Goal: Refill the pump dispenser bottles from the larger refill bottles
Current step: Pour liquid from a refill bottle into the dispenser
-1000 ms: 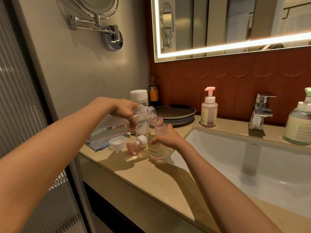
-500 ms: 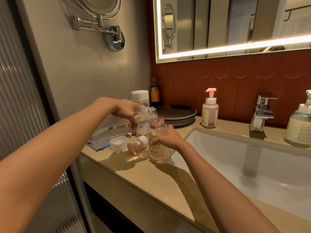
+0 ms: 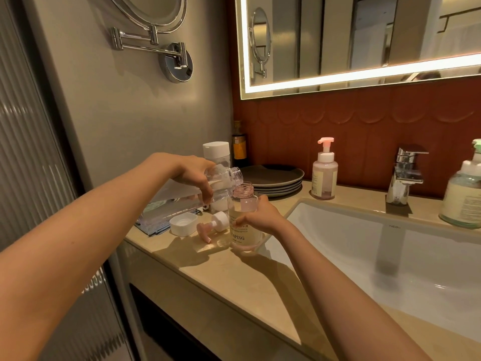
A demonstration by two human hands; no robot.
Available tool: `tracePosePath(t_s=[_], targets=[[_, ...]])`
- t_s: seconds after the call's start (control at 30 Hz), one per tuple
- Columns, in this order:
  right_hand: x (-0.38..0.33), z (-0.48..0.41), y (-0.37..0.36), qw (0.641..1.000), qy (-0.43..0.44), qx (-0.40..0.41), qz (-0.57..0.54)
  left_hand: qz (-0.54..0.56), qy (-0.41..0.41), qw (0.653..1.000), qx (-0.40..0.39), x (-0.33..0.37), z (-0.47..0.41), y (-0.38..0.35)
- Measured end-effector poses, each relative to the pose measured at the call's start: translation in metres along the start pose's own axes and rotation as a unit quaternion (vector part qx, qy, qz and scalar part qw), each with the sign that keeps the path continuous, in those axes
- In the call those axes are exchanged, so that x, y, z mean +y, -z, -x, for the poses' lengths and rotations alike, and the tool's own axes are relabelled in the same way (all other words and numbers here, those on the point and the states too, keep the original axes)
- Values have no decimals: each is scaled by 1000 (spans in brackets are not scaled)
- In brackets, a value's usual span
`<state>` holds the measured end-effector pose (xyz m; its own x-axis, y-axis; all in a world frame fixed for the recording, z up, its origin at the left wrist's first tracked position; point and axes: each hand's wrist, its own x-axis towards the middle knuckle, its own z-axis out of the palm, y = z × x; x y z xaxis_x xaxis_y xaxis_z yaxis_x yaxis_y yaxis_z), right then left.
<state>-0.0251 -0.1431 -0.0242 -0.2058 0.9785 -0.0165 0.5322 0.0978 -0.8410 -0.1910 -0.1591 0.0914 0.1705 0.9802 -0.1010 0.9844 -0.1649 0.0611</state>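
My left hand (image 3: 196,175) grips a large clear refill bottle (image 3: 182,198), tipped almost flat, with its threaded mouth just above the open neck of a pink pump dispenser bottle (image 3: 243,222). That bottle stands upright on the beige counter (image 3: 234,277), and my right hand (image 3: 257,217) holds it round the middle. Its pink pump head (image 3: 212,225) lies on the counter beside it, next to a white cap (image 3: 183,224). A second white-capped refill bottle (image 3: 216,152) stands behind my left hand.
A stack of dark plates (image 3: 273,179) sits at the back. A pink pump bottle (image 3: 324,170) and a green pump bottle (image 3: 466,194) flank the chrome tap (image 3: 403,173). The white sink (image 3: 390,256) lies right of my hands. A swing-arm mirror (image 3: 156,35) hangs on the wall.
Both hands and both bottles keep nearly the same pose. The refill bottle stays tipped over the dispenser's neck, and the view has shifted only slightly.
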Motion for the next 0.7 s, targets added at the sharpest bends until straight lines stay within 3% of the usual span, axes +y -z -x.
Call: tracePosePath(t_s=[0.7], targets=[[0, -1, 0, 1000, 2, 1, -4, -12, 1, 1000, 2, 0, -2, 2]])
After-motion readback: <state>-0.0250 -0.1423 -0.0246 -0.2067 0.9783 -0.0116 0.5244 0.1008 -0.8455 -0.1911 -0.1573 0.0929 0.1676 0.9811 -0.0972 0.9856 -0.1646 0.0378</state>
